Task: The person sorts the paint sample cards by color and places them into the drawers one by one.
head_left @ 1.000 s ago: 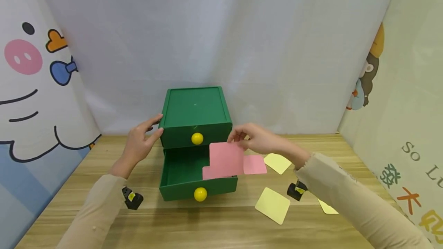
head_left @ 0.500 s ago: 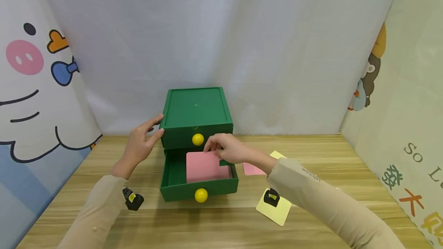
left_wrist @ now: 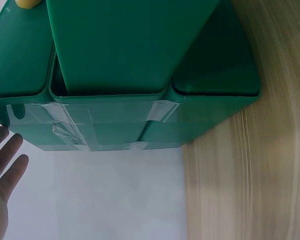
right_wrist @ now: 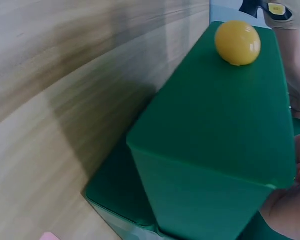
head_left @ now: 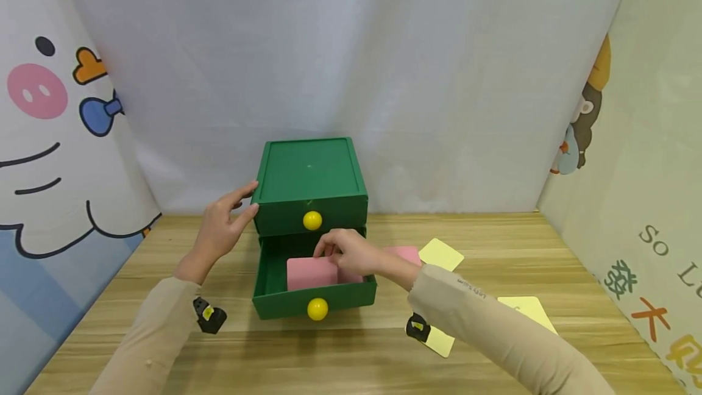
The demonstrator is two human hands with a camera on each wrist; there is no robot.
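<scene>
One pink card [head_left: 310, 273] inside pulled-out middle drawer [head_left: 282, 304] of green cabinet [head_left: 309, 169]; we see right hand [head_left: 351, 252] pinching its top edge, card tilted up, lower edge hidden behind drawer front. Second pink card [head_left: 351, 277] just right of it, same drawer. Left hand [head_left: 218, 228]: fingers loose, spread, tips at cabinet's left side, gripping nothing. On counter [head_left: 263, 358], right of cabinet, we count another pink card [head_left: 404, 252], partly behind right arm, plus three yellow cards [head_left: 441, 255].
</scene>
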